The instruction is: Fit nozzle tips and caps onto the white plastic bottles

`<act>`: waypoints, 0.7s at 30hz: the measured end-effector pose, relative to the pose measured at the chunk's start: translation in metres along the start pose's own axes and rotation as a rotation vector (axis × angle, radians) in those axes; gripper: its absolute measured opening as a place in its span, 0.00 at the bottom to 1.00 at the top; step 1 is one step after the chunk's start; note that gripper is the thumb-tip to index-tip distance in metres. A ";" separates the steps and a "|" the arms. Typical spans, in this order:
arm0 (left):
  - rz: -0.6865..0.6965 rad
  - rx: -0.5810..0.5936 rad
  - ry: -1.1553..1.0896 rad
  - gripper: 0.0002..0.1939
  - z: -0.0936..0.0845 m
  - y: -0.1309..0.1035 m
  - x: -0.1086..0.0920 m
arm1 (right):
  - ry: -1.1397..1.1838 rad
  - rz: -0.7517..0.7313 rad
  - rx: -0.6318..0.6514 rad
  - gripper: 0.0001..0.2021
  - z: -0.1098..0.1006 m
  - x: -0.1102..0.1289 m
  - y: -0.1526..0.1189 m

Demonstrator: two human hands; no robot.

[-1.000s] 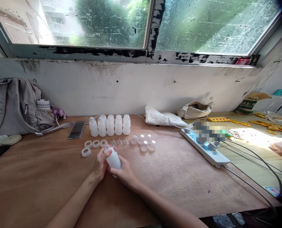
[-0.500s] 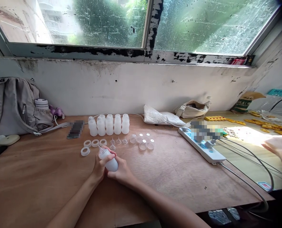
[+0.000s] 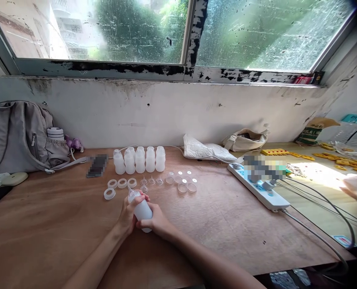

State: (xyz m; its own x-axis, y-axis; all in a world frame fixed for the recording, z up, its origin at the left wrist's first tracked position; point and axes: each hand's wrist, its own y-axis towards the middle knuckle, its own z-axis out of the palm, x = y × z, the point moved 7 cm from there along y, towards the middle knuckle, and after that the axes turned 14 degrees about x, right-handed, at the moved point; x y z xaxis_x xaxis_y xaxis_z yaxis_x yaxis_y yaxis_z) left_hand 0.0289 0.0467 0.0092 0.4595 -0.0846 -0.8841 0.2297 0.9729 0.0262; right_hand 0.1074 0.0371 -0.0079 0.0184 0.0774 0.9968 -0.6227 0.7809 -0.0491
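Dusty window above scuffed wall (image 3: 172,114)

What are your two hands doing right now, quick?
Left hand: closed around the white bottle, up near its top.
Right hand: closed around the same bottle, lower down.

A grey backpack (image 3: 15,136) leans against the wall (image 3: 106,116) beneath a window (image 3: 142,32).

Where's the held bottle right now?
In the head view, the white bottle is left of centre, gripped by the left hand and right hand, in front of the clear teats.
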 end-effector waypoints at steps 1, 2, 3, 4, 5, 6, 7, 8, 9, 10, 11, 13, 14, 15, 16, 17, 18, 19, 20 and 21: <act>0.005 -0.002 0.000 0.08 0.000 0.000 0.000 | 0.020 0.002 0.016 0.14 0.000 0.001 0.001; 0.009 -0.001 0.000 0.07 0.000 -0.001 -0.001 | 0.035 0.004 0.029 0.14 0.000 0.001 0.001; 0.013 0.006 -0.003 0.07 0.001 -0.001 -0.001 | 0.046 0.009 0.044 0.14 0.000 0.002 0.001; 0.018 0.019 -0.009 0.07 0.002 -0.001 -0.002 | 0.056 0.017 0.061 0.14 0.001 0.002 0.001; 0.021 0.040 -0.021 0.06 0.003 -0.001 -0.003 | 0.064 0.027 0.079 0.14 0.001 0.002 0.000; 0.024 0.067 -0.036 0.07 0.005 -0.002 -0.004 | 0.073 0.037 0.094 0.14 0.002 0.002 -0.001; 0.024 0.098 -0.052 0.07 0.007 -0.002 -0.004 | 0.085 0.046 0.108 0.14 0.002 0.002 -0.001; 0.023 0.128 -0.068 0.07 0.008 -0.002 -0.005 | 0.100 0.054 0.124 0.14 0.003 0.002 -0.002; 0.015 0.156 -0.083 0.07 0.009 -0.003 -0.005 | 0.118 0.062 0.140 0.13 0.003 0.002 -0.003; 0.005 0.182 -0.096 0.08 0.010 -0.003 -0.005 | 0.138 0.070 0.156 0.13 0.003 0.002 -0.003; -0.007 0.206 -0.110 0.08 0.011 -0.003 -0.004 | 0.157 0.081 0.175 0.13 0.004 0.002 -0.003; -0.024 0.252 -0.145 0.08 0.013 -0.002 -0.003 | 0.185 0.108 0.214 0.13 0.006 0.001 -0.004; -0.026 0.267 -0.165 0.08 0.013 -0.001 -0.003 | 0.197 0.118 0.228 0.13 0.007 0.000 -0.004; -0.027 0.274 -0.181 0.07 0.013 0.000 -0.002 | 0.211 0.122 0.240 0.13 0.008 -0.001 -0.004; -0.023 0.267 -0.187 0.06 0.012 0.002 -0.002 | 0.225 0.118 0.250 0.13 0.009 -0.002 -0.003; -0.020 0.248 -0.181 0.06 0.010 0.004 -0.001 | 0.239 0.107 0.255 0.13 0.010 -0.003 -0.002; -0.016 0.218 -0.164 0.07 0.008 0.006 -0.001 | 0.254 0.088 0.254 0.14 0.011 -0.003 -0.001; -0.012 0.186 -0.141 0.09 0.005 0.008 0.000 | 0.271 0.061 0.245 0.14 0.010 -0.002 0.000; -0.015 0.163 -0.119 0.11 0.004 0.010 0.001 | 0.291 0.030 0.229 0.15 0.010 -0.002 0.002; -0.027 0.154 -0.103 0.14 0.004 0.011 0.003 | 0.316 -0.005 0.204 0.15 0.007 -0.001 0.003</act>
State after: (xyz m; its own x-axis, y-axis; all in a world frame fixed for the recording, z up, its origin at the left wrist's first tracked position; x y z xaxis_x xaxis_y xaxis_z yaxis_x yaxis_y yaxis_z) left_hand 0.0359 0.0568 0.0090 0.5351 -0.1400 -0.8331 0.3682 0.9262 0.0809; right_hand 0.0995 0.0349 -0.0086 0.2424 0.2862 0.9270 -0.7644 0.6447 0.0008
